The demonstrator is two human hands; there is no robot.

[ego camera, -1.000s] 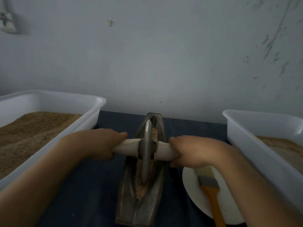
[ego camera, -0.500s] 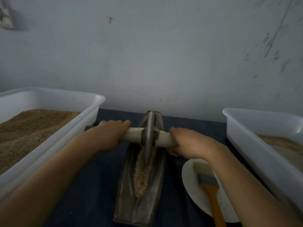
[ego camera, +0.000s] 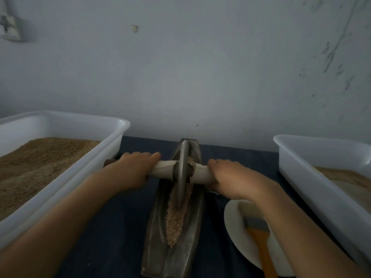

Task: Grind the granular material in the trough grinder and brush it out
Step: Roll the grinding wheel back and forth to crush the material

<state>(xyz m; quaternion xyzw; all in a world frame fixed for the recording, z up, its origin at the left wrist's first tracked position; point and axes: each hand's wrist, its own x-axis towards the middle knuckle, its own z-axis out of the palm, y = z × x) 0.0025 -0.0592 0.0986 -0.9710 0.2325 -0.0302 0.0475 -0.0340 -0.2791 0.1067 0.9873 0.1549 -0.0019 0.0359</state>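
A dark metal trough grinder (ego camera: 158, 243) lies lengthwise on the dark cloth in front of me. Brown granular material (ego camera: 174, 223) fills its groove. The metal grinding wheel (ego camera: 182, 173) stands upright in the far half of the trough, with some grains stuck to its right face. A pale axle handle (ego camera: 163, 170) runs through the wheel. My left hand (ego camera: 134, 169) grips the handle's left end and my right hand (ego camera: 230, 178) grips its right end. A brush (ego camera: 259, 237) with an orange handle lies on a white plate (ego camera: 232, 223) to the right of the trough.
A white tub (ego camera: 112, 141) with brown granular material stands at the left, its rim close to my left hand. A second white tub (ego camera: 297, 163) with paler material stands at the right. A grey wall rises just behind the trough's far end.
Both hands pushed the handle away from me, so the wheel rolled from the trough's middle to its far half. More of the ground material in the near groove is uncovered.
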